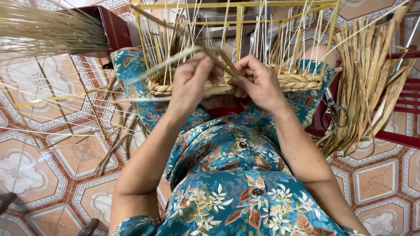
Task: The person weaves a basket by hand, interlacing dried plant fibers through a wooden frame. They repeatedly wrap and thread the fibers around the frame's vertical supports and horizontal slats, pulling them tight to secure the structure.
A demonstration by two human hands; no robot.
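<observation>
Straw braid rings only the base of the yellow frame on the lap, uprights above bare, while left hand and right hand pinch the strand.

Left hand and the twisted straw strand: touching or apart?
Touching. The head view shows the left hand with fingers closed around the twisted straw strand above the woven rim.

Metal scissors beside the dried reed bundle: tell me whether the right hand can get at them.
Probably yes. The metal scissors lie uncovered just beside the right hand, though it now grips a twisted straw strand.
</observation>
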